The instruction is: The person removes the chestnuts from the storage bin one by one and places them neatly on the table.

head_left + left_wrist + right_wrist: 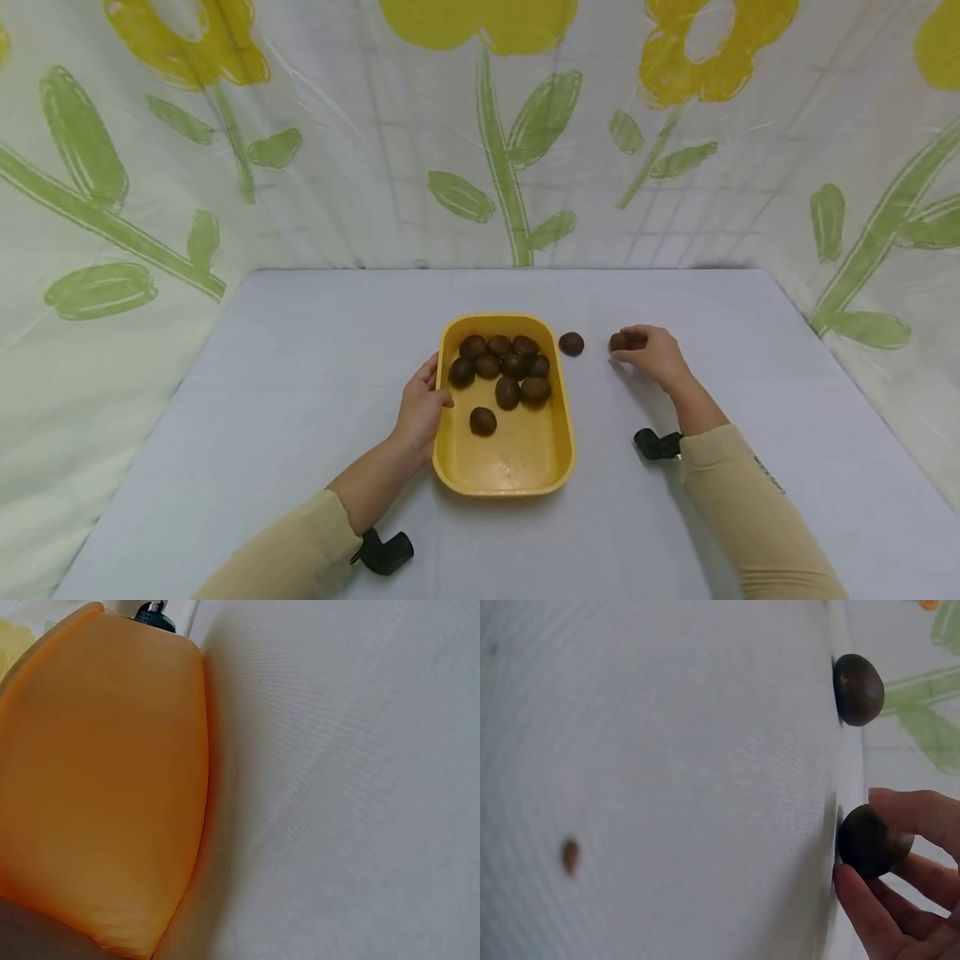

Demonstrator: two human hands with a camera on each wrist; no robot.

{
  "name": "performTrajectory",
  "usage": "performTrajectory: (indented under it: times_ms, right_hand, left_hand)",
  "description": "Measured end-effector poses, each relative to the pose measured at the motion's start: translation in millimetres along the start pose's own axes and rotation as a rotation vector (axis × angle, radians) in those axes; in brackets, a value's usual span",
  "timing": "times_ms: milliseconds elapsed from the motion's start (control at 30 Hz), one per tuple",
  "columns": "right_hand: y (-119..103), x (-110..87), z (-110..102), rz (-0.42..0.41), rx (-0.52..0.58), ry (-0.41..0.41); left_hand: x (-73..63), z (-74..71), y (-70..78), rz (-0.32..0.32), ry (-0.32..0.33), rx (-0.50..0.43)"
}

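A yellow tray (502,467) stands in the middle of the table, with several dark brown chestnuts (507,392) in it, mostly toward its far end. My left hand (422,412) grips the tray's left side, the thumb over the rim. The tray's outer wall (105,772) fills much of the left wrist view. Right of the tray, my right hand (652,354) pinches a chestnut (874,840) between thumb and fingers, low at the tabletop. Another chestnut (572,344) lies on the table between the tray and that hand.
A white cloth covers the table (300,350). Behind it hangs a white curtain (337,167) printed with yellow flowers and green leaves. Black wrist devices (386,553) sit at both sleeves. In the right wrist view a small brown speck (570,856) shows on the cloth.
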State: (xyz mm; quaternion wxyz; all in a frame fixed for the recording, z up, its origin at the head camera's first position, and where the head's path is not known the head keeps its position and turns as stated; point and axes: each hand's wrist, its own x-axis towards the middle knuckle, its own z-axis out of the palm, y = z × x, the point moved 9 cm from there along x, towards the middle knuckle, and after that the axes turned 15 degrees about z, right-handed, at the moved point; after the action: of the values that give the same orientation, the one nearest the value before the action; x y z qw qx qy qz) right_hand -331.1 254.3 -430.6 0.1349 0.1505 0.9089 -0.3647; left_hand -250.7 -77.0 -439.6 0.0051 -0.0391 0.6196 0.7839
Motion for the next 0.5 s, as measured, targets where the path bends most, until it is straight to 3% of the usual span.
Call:
performTrajectory:
  times_ms: [500]
  right_hand:
    - [-3.5,-2.8,-4.8,-0.04,0.0,0.022]
  left_hand:
    - [-0.6,0.4,0.1,0.001,-0.006,0.004]
